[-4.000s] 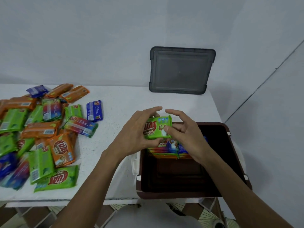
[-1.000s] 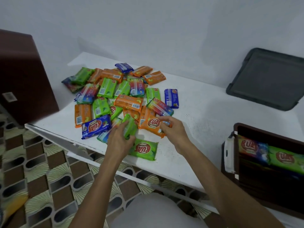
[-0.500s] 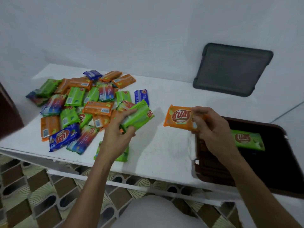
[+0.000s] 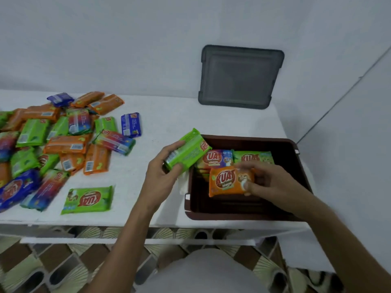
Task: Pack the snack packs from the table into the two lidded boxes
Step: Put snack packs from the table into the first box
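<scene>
My right hand now pinches the orange pack inside the box, no longer beside it; my left hand's grip clamps the green pack at the rim, next in.

Two bare forearms, no sleeves, left hand, right hand, pale trousers

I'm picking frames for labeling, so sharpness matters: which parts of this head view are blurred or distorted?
Head view: the right hand is motion-smeared over the orange pack; packs at the left edge look soft and stretched; the table edge bows from the wide lens; lighting is even, without glare.
</scene>
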Motion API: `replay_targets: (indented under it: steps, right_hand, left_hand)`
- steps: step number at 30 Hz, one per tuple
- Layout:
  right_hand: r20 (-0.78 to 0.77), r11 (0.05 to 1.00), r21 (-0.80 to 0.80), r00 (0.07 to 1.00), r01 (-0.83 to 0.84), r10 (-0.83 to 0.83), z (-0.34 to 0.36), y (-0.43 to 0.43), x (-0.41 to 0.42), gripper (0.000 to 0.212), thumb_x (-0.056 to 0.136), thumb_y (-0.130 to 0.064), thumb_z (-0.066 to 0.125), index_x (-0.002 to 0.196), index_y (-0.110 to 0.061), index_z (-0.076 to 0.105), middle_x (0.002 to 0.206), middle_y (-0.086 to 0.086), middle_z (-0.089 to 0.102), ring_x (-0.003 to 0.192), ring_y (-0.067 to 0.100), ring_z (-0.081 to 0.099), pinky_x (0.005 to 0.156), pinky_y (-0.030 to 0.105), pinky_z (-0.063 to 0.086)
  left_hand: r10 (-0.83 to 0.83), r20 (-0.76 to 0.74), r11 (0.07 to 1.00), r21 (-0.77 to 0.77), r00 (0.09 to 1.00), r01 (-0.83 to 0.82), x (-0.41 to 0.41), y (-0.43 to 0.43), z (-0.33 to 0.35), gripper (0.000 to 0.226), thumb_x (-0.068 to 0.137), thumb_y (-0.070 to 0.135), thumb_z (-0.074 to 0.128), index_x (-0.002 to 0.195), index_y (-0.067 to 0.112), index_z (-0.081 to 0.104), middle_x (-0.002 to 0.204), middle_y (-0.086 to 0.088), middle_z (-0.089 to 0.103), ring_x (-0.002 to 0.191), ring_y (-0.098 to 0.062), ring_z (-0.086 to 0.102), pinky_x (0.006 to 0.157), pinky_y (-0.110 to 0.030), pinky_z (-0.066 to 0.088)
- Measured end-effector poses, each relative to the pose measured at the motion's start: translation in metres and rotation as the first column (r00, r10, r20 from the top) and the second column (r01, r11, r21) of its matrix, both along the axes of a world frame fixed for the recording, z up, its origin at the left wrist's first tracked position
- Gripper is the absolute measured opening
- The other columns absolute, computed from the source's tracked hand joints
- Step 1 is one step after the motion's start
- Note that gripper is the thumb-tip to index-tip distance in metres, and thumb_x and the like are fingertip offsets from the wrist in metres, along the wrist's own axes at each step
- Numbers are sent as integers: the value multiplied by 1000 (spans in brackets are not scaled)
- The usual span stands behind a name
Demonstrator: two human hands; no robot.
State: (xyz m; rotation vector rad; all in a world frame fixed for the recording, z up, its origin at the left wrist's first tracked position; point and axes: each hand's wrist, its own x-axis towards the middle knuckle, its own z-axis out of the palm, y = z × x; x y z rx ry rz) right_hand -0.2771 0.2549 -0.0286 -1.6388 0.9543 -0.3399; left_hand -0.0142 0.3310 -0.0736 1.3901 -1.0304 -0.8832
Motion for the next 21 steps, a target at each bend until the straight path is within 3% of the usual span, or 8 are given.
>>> replay_targets:
  steps: [7, 9, 11, 14, 17, 21]
  right_hand:
    - [-121, 991, 133, 993, 14, 2, -46, -14, 25, 36, 91, -6, 64, 125, -17, 61, 125, 5, 61, 102, 17, 68, 81, 32, 60]
    - [-225, 996, 89, 974, 8, 13, -63, -19, 32, 37, 90, -7, 66, 125, -18, 61, 128, 7, 59, 100, 20, 68, 78, 34, 61]
    - [-358, 998, -19, 932, -66, 55, -70, -22, 37, 39, 90, -9, 66, 127, -21, 60, 129, 5, 56, 103, 18, 65, 77, 28, 59]
    - [-548, 944, -204, 829, -261, 111, -76, -25, 41, 39, 89, -14, 66, 126, -25, 57, 134, 6, 52, 115, 22, 57, 90, 30, 53]
    - [-636, 911, -224, 760, -346, 132, -81, -27, 46, 40, 89, -20, 65, 126, -28, 53, 135, 10, 50, 118, 28, 54, 96, 38, 50]
    - [-654, 885, -184, 726, -428, 215, -71, -25, 46, 40, 93, -27, 59, 132, -25, 52, 130, 7, 57, 113, 24, 59, 93, 37, 52]
  left_hand:
    - [21, 13, 998, 52, 1000, -22, -5, -4, -3, 47, 95, -2, 52, 129, 31, 59, 124, 6, 60, 102, -6, 61, 74, -18, 51]
    - [20, 6, 997, 68, 1000, -21, -5, -4, -3, 47, 96, 0, 52, 129, 32, 58, 123, 7, 60, 103, -6, 61, 75, -20, 52]
    - [18, 6, 997, 77, 1000, -19, -5, -4, -3, 46, 96, 1, 52, 129, 33, 58, 122, 10, 60, 103, -4, 61, 76, -21, 52]
    - [8, 2, 997, 80, 1000, -8, -6, -5, -2, 46, 96, 1, 52, 129, 32, 58, 121, 13, 60, 103, -2, 61, 77, -20, 52]
    - [-8, 8, 997, 81, 1000, 7, -4, -4, -1, 45, 97, 2, 52, 129, 33, 58, 122, 12, 60, 105, -4, 60, 77, -21, 52]
    - [-38, 32, 997, 66, 999, 36, -2, -4, 2, 46, 96, 1, 54, 130, 31, 57, 123, 12, 59, 107, -5, 59, 77, -20, 51]
